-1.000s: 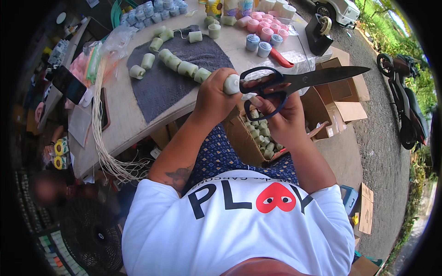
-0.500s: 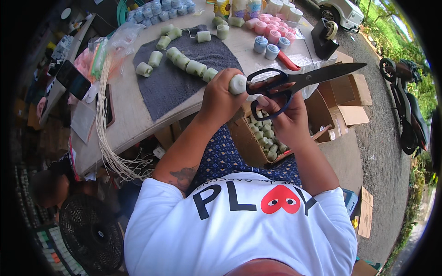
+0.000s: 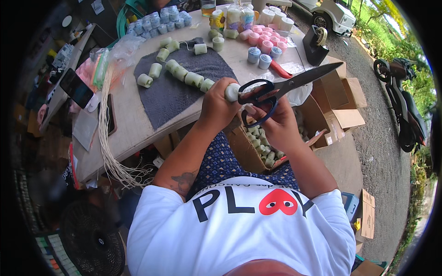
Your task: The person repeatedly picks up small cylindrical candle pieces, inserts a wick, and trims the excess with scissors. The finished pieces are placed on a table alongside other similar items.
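My left hand (image 3: pixel 216 102) is closed round a pale green candle (image 3: pixel 232 92), its round end facing right. From that hand a row of similar candles (image 3: pixel 194 79) runs up and left over a dark grey cloth (image 3: pixel 159 108), apparently strung on one wick. My right hand (image 3: pixel 276 120) grips large scissors (image 3: pixel 294 83) with dark blue handles. Their handle loops are close beside the candle, and the blades point up and right, away from it. Whether the handles touch the candle I cannot tell. More loose green candles (image 3: pixel 155 70) lie on the cloth.
Pink candles (image 3: pixel 267 46), blue candles (image 3: pixel 156 22) and a tape dispenser (image 3: pixel 316 43) stand at the table's far side. White wick strands (image 3: pixel 105 138) hang over the left edge, near a phone (image 3: pixel 76 88). Below is a cardboard box (image 3: pixel 248 154) of green candles; a fan (image 3: pixel 92 239) stands lower left.
My right hand and the scissors have shifted left, closer to my left hand, and the blades now tilt up more steeply. My left hand still grips the candle.
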`<action>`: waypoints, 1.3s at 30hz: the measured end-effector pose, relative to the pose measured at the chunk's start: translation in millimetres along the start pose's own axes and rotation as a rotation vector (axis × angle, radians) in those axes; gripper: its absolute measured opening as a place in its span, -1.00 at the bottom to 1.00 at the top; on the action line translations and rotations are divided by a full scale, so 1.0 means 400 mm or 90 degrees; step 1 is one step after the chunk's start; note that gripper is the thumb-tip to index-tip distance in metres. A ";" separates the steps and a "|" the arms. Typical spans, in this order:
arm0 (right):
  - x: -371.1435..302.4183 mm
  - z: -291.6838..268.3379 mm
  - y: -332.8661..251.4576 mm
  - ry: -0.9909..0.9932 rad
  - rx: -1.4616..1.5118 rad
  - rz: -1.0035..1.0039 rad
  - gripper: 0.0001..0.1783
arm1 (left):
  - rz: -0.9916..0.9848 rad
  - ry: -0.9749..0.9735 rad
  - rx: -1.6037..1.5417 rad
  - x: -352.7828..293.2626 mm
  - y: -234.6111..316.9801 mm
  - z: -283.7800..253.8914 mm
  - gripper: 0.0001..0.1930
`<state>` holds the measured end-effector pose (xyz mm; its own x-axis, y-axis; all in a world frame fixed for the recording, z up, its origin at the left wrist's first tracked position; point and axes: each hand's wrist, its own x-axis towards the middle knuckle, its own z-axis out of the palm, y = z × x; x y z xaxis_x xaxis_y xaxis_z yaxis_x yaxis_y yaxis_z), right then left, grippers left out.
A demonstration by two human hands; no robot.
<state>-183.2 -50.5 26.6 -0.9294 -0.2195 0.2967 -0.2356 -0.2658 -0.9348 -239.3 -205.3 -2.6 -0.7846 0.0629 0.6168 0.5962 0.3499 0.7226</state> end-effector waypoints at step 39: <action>0.056 -0.155 0.058 0.039 -0.830 0.192 -0.62 | -0.493 -0.546 0.309 0.403 -0.217 -0.069 -0.33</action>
<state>-226.9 -3.4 -0.4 -0.9958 -0.0585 0.0699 -0.0848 0.8761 -0.4746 -412.8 -251.4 42.6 -0.8673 0.2102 -0.4513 -0.0519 0.8634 0.5018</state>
